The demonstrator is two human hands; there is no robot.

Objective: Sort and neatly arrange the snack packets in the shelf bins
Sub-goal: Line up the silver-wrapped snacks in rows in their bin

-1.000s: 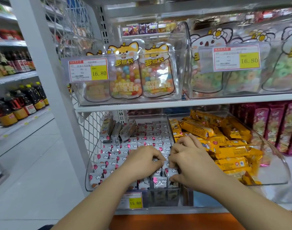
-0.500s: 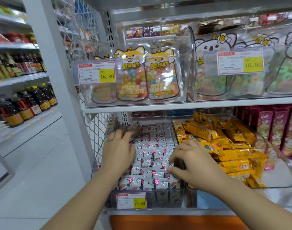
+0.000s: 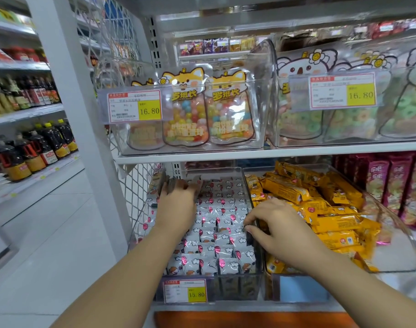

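Note:
A clear bin on the lower shelf holds rows of small white snack packets printed with pink balloons and clouds. My left hand reaches to the bin's back left. Its fingers lie straight against a few grey packets that stand upright there. My right hand is at the bin's right wall, where thumb and forefinger pinch the edge of one white packet. The neighbouring clear bin holds a loose pile of yellow bar packets.
A 15.80 price tag hangs on the bin's front. The shelf above carries clear bins of candy pouches. Dark red packets stand at the right. A white upright and sauce bottles lie to the left.
My left hand moved from the front middle of the bin to the back left corner. My right hand shifted slightly right, to the bin wall. The view came closer.

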